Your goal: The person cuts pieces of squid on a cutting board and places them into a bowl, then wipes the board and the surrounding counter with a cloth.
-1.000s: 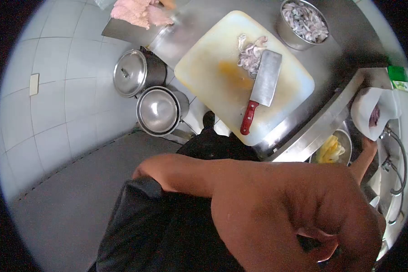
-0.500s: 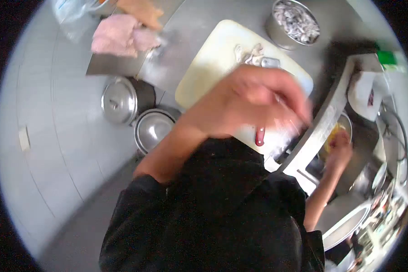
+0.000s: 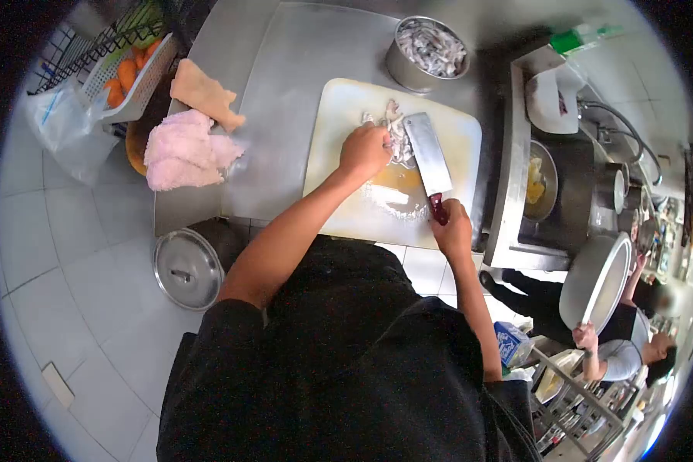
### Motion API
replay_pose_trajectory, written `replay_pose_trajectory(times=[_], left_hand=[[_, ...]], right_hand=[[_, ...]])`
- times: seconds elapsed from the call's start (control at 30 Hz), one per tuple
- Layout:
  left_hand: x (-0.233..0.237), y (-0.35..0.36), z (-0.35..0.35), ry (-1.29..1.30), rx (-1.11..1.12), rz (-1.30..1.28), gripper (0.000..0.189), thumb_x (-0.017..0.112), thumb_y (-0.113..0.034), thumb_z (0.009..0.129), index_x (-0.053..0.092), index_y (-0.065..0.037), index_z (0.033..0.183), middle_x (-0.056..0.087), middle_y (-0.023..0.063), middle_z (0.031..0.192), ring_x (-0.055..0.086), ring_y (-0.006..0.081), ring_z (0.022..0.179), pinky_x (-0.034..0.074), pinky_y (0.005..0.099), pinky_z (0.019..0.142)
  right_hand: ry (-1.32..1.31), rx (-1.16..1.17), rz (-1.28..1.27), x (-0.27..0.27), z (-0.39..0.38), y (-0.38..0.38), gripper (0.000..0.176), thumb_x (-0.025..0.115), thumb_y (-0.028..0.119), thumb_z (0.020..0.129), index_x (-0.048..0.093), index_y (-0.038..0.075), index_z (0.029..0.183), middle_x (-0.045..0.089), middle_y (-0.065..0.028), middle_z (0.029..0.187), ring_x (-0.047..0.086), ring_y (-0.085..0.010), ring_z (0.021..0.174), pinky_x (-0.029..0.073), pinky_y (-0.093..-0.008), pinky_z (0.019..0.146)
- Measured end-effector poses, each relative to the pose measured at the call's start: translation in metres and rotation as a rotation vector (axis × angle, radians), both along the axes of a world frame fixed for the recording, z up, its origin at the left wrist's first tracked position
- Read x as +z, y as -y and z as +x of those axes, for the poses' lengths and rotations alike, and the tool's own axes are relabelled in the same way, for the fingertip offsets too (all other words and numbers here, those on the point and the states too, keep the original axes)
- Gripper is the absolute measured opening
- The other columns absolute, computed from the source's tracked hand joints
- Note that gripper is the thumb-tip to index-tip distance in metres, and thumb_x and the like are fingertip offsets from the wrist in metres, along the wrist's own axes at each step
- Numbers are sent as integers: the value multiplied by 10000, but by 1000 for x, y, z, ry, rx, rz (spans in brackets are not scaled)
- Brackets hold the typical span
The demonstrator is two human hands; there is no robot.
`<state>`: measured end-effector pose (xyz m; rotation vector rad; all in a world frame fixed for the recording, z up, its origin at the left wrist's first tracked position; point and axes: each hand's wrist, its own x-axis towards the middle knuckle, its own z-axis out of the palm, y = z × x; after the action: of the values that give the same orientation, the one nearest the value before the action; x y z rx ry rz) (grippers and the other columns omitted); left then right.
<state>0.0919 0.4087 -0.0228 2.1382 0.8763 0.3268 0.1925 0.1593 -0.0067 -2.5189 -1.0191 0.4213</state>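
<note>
Ok, right hand point(image 3: 450, 229) was clamped shut on the red handle of the cleaver point(image 3: 428, 158), blade across the cutting board point(image 3: 339, 115). Left hand point(image 3: 364, 150) had its fingers curled under, pinning the squid pieces point(image 3: 393, 129) just left of the blade. The board sat at the front edge of the worktop point(image 3: 285, 92). A steel bowl point(image 3: 427, 50) stood at the far edge, just behind the board. The sink wall point(image 3: 510, 154) was close on the right. Bare steel lay open on the left up to the pink cloth point(image 3: 181, 150) at the left edge.

Cleaver handle point(image 3: 437, 206) hidden in right hand point(image 3: 452, 229); squid point(image 3: 396, 137) partly under left hand point(image 3: 364, 150).
</note>
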Motion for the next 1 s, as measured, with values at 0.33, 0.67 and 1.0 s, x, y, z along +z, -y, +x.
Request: replay_pose_trajectory(times=[0.33,0.67,1.0], left_hand=[[-24,22,3,116,-145,172,183,622,-71,771,654,-47,950,638,182,1033,639,369,941,522,496,808],[-18,-8,-44,66,-114,150,101,655,-85,773,662,-45,865,650,153,937,633,353,894,510,458,799],[31,-54,-38,146,65,-138,137,664,-76,741,701,-33,865,714,133,823,693,271,757,537,366,718]], right_hand=[[-183,-334,33,45,-14,13,559,650,75,695,501,25,1231,638,-174,828,631,-300,736,503,-384,742],[-358,-457,148,26,-26,58,497,658,60,749,527,25,1227,601,-90,808,572,-148,615,453,-289,522],[-509,-517,200,28,-34,52,449,681,112,778,561,4,1198,617,-90,783,566,-132,598,460,-284,527]])
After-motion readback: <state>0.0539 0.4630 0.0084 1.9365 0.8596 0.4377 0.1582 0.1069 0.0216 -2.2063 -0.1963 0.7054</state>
